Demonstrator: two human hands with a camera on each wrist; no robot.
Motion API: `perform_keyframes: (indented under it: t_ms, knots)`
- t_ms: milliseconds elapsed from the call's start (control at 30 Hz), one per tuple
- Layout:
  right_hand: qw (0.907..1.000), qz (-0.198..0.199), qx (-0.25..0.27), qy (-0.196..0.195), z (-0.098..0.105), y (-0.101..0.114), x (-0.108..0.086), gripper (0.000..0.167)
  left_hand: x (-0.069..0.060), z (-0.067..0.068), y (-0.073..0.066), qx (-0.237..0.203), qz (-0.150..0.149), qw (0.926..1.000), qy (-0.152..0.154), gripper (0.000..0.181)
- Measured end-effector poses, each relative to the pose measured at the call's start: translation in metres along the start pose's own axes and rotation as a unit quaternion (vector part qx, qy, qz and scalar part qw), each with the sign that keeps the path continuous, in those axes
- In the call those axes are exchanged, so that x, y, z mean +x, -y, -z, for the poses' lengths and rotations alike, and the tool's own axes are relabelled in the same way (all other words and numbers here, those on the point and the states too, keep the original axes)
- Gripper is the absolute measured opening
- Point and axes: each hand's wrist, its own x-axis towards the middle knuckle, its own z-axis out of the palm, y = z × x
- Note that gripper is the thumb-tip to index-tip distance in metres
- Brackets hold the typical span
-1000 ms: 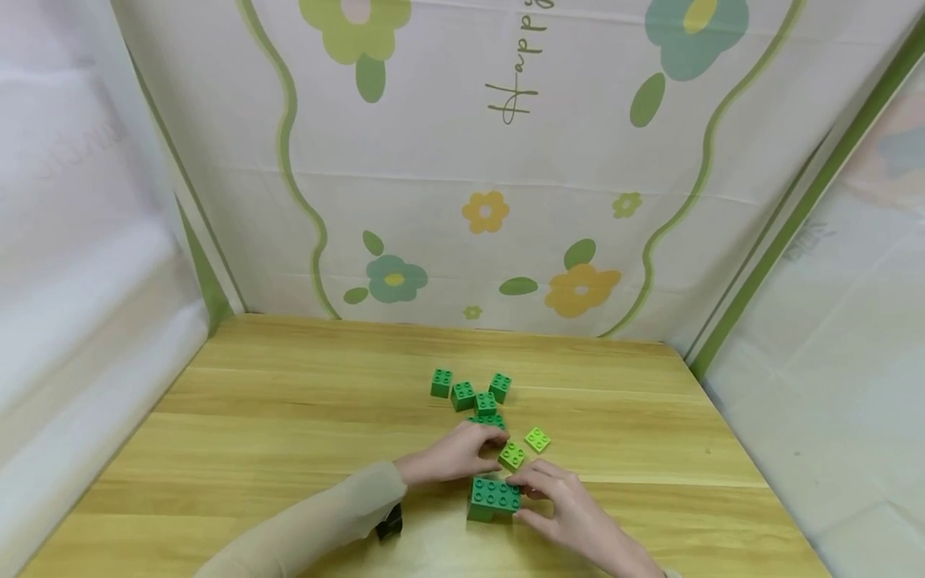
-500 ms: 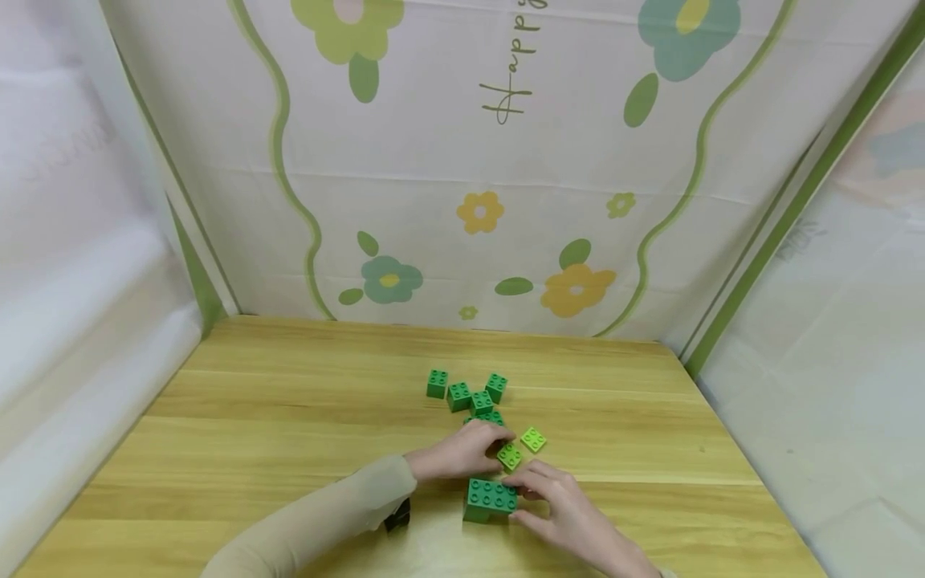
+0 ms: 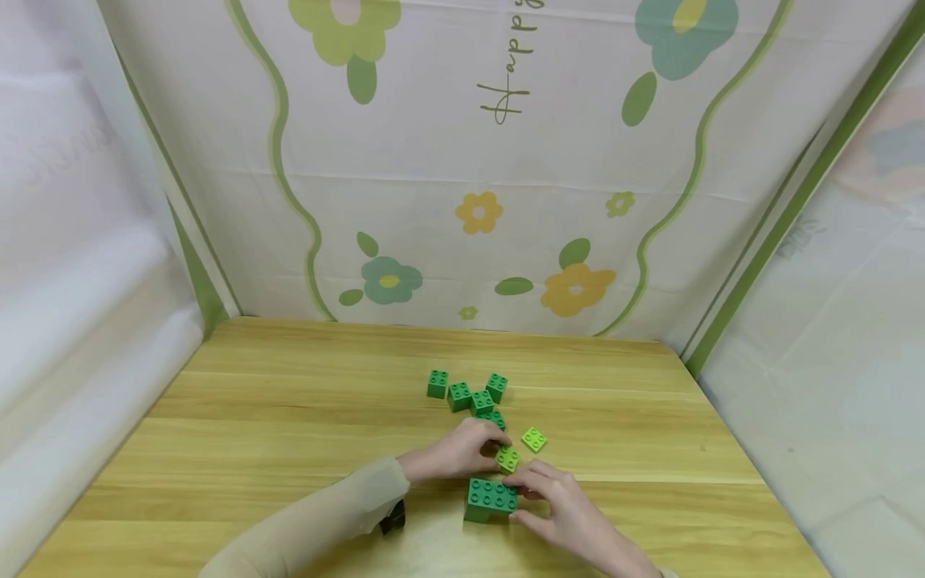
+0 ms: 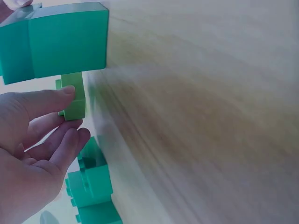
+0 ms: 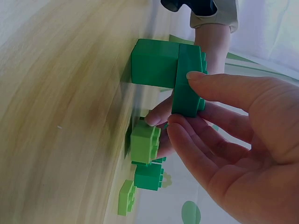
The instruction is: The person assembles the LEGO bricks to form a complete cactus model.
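Observation:
My left hand [image 3: 462, 451] pinches a light green four-stud brick [image 3: 507, 458] between thumb and fingers. In the left wrist view the thumb presses the studded side of that light green brick [image 4: 77, 105]. My right hand [image 3: 567, 506] grips the right end of a dark green block assembly [image 3: 486, 502], nearer to me. From the right wrist view, this dark green assembly [image 5: 156, 63] is an eight-stud brick on top of a smaller block, its right end overhanging. The thumb of my right hand [image 5: 252, 135] lies on its side, fingers beneath the overhang. The two held pieces are apart.
A second, thin light green brick [image 3: 534, 439] lies just beyond my hands. Several dark green four-stud bricks [image 3: 458, 396] stand farther back on the wooden table [image 3: 303, 385], with another dark green brick [image 3: 494, 419] partly hidden by my left hand. A patterned cloth [image 3: 405, 160] hangs behind.
My left hand has shifted slightly left and nearer to me, and the light green brick has moved with it. My right hand and the dark green assembly stay nearly in place.

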Motion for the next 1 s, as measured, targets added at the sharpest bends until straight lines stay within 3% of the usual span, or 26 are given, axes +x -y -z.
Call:
perform_keyframes:
  t_ms: [533, 767, 1000]
  knots:
    - [0.9998, -0.016, -0.001, 0.011, 0.002, 0.000, 0.001, 0.037, -0.030, 0.029, 0.000, -0.054, 0.008, 0.9974, -0.047, 0.032]
    - [0.9999, -0.009, -0.001, 0.007, 0.003, 0.000, 0.001, 0.037, -0.043, 0.039, -0.001, -0.052, -0.012, 0.9952, -0.083, 0.032]
    - [0.9999, 0.001, -0.010, 0.002, 0.001, 0.000, 0.000, 0.037, -0.059, 0.045, -0.008, -0.055, -0.006, 0.9956, -0.076, 0.033]
